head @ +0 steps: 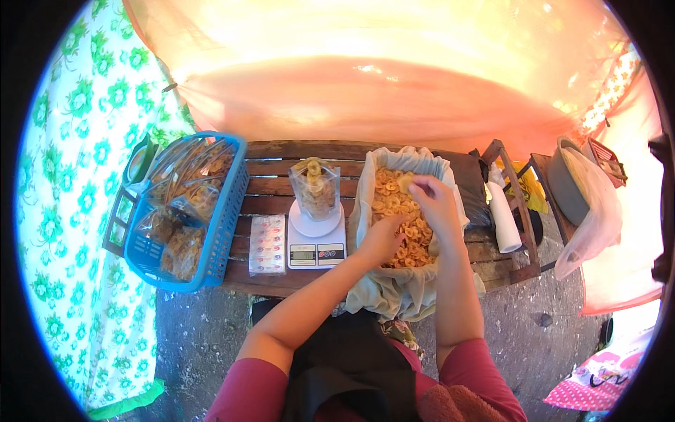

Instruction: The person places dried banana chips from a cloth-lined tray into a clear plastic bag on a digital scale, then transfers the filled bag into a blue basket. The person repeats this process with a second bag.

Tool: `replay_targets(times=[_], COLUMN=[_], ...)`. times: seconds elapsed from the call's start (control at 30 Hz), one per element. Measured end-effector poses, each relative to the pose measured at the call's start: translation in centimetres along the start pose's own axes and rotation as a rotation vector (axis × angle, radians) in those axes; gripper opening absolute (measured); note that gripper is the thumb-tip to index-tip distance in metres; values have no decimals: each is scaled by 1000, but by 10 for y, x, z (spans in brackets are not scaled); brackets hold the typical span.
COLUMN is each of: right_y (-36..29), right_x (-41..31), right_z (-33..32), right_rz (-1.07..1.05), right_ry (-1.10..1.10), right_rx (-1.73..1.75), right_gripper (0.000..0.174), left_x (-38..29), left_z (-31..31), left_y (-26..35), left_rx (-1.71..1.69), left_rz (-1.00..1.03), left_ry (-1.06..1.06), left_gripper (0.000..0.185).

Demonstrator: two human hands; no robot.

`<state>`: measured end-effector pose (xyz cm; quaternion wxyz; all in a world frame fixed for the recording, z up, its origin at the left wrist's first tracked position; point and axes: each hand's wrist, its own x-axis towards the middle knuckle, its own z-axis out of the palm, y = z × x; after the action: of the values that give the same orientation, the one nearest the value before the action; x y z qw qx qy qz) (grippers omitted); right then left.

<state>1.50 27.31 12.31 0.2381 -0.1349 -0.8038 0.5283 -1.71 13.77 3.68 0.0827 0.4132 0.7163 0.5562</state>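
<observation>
A cloth-lined container holds a heap of dried banana chips (416, 245); its pale cloth (367, 184) hangs over the sides. My right hand (435, 199) pinches one larger, pale banana chip (405, 183) above the far part of the heap. Against the chips rests my left hand (384, 238), fingers curled; whether it holds any is hidden. To the left, a clear plastic pouch (316, 192) filled with chips stands upright and open-topped on a white digital kitchen scale (317, 232) with a lit display.
A blue plastic basket (216, 248) of filled pouches stands left on the slatted wooden table (263, 184). Beside the scale lies a sheet of printed labels (267, 245). Rightward are a black bag (469, 179), a white roll (503, 219) and a grey basin (567, 184).
</observation>
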Motion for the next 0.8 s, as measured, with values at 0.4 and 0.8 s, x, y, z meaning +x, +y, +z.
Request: replay_targets(times=[0.4,0.8], right_y=[-83,38], right_x=[50,1], right_z=[121,-42], right_rz=[-405,418], right_ry=[-297,-422], right_rx=[-358,-887], right_gripper=[20,33], left_x=[-46,-28], left_z=[-128,-176], left_y=[30,-9], left_rx=[190,-85], left_rz=[86,-29], left_ry=[681,966], left_gripper=[16,20])
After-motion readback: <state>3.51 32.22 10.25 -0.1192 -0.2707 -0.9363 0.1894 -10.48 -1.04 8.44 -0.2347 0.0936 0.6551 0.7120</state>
